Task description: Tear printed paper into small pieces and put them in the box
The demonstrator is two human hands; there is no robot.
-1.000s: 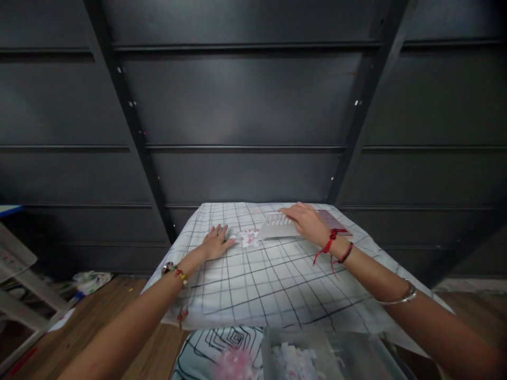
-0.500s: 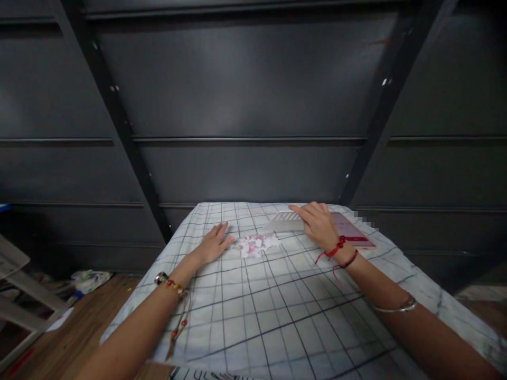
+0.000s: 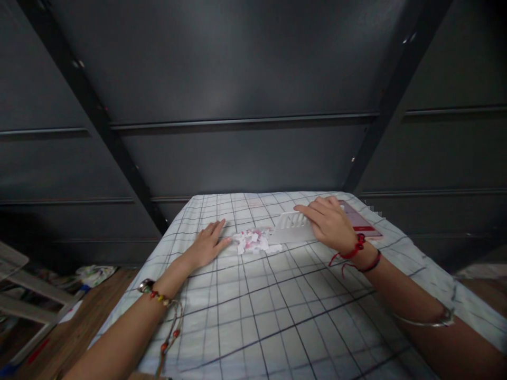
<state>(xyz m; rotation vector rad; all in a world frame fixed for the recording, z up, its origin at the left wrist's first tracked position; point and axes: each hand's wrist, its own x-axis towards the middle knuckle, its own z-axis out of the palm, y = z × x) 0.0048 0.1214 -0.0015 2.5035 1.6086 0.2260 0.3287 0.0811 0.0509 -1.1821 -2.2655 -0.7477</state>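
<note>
A small heap of torn white and pink paper scraps (image 3: 253, 241) lies on the checked tablecloth (image 3: 253, 295). My left hand (image 3: 206, 245) rests palm down at the heap's left side, fingers spread, with nothing in it. In my right hand (image 3: 332, 224) is a white slotted plastic piece, flat like a scraper (image 3: 291, 229), gripped along its top. Its left end touches or nearly touches the right side of the scraps, and its lower edge is at the cloth. Part of the scraper is hidden behind my right hand.
A pink and red flat sheet or booklet (image 3: 362, 221) lies at the table's far right, partly behind my right hand. A dark panelled wall (image 3: 245, 158) rises behind the table. On the left, a pale wooden frame (image 3: 35, 285) and a crumpled bag (image 3: 95, 274) are by the floor.
The scraper has come down beside the scraps from a more tilted pose. The scraps look more bunched together. My left hand stays flat near them, and the view has shifted slightly.
</note>
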